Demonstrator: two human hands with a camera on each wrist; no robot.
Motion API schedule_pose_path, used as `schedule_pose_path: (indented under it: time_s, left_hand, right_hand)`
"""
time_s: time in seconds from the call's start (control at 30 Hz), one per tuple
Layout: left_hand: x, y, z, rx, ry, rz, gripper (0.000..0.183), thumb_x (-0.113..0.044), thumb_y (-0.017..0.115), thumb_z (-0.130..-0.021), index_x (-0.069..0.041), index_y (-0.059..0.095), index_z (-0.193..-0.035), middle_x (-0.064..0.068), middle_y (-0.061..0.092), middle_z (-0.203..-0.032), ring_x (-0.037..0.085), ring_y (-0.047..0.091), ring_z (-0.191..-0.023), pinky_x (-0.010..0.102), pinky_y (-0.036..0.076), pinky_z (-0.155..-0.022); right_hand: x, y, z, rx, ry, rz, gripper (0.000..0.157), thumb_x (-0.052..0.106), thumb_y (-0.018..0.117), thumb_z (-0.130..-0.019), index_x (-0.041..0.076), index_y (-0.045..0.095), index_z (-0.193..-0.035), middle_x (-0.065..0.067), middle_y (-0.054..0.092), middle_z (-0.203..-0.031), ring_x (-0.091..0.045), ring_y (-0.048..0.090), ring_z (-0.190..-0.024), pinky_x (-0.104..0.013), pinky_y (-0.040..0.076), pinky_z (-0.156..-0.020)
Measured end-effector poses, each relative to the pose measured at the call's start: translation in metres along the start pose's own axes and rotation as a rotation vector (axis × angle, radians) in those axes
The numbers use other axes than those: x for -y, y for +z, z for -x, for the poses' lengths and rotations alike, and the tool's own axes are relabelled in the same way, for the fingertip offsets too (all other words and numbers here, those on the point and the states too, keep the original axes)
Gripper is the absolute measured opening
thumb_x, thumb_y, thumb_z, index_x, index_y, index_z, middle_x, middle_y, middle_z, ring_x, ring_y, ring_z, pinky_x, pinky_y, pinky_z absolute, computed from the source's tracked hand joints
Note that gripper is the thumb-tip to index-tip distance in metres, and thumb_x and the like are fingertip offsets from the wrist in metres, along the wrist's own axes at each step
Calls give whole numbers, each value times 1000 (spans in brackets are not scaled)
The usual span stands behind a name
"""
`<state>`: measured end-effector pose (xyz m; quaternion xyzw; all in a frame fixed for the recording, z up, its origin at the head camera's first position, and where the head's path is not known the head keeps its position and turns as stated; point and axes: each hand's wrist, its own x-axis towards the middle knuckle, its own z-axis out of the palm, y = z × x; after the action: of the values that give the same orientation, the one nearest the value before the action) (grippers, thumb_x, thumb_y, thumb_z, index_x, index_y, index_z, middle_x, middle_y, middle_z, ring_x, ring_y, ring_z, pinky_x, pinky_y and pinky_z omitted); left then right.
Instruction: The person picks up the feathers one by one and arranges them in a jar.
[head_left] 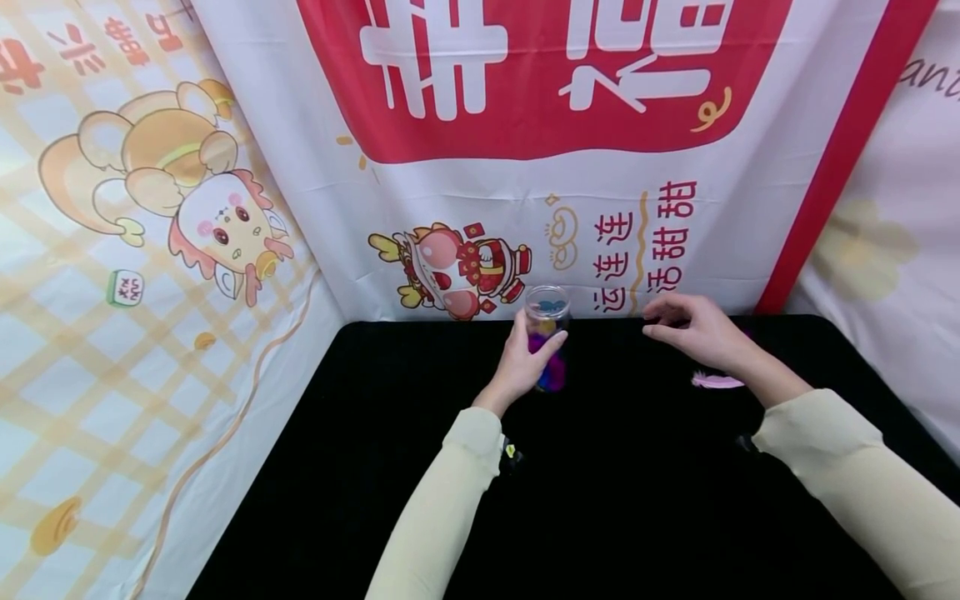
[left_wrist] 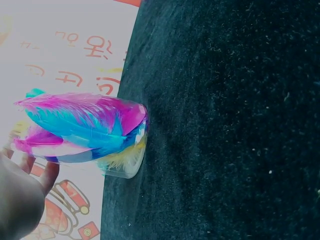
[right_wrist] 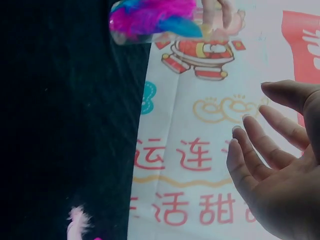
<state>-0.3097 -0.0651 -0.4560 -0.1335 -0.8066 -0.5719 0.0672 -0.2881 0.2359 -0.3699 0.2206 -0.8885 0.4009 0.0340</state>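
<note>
My left hand (head_left: 519, 367) grips a clear jar (head_left: 548, 301), its thumb across the near side. Feathers (left_wrist: 80, 117) in magenta, blue and pale yellow fill the jar, as the left wrist view shows. The jar stands upright towards the far edge of the black table. To its right, my right hand (head_left: 697, 332) hovers in the air, fingers loosely bent and apart with nothing between them. On the table beneath the right wrist lies a pale pink feather (head_left: 716, 381), partly hidden by that arm.
Black cloth (head_left: 600, 500) covers the table. Behind it hangs a white and red printed curtain (head_left: 465, 192), close past the jar. A yellow checked curtain (head_left: 112, 350) closes off the left side. A bit of magenta (right_wrist: 97, 238) shows by the pink feather.
</note>
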Motion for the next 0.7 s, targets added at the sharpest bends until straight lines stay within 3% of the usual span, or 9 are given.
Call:
schedule_pose_path:
  time_s: [0.3, 0.53, 0.7]
  left_hand:
    - [2, 0, 0, -4, -2, -3, 77, -49, 70, -96, -19, 30, -154, 6, 58, -137, 20, 55, -128, 44, 40, -112]
    - [1, 1, -1, -4, 7, 6, 75, -49, 70, -96, -19, 31, -154, 7, 58, -138, 20, 55, -128, 44, 40, -112]
    - [0, 0, -1, -3, -2, 6, 73, -50, 70, -96, -24, 31, -152, 8, 57, -140, 20, 55, -129, 44, 40, -113]
  right_hand:
    - [-26, -6, 9, -15, 63, -1, 29, 19, 72, -98, 1, 68, -120, -20, 70, -117, -12, 65, -92, -18, 50, -77]
    - [-44, -13, 16, -12, 147, -9, 33, 25, 71, -99, 3, 66, -123, -19, 69, -119, -13, 64, -95, -27, 55, -71]
    - [-51, -17, 21, -9, 203, 2, 37, 28, 69, -100, 1, 64, -125, -21, 68, -121, -15, 64, -96, -25, 54, -73]
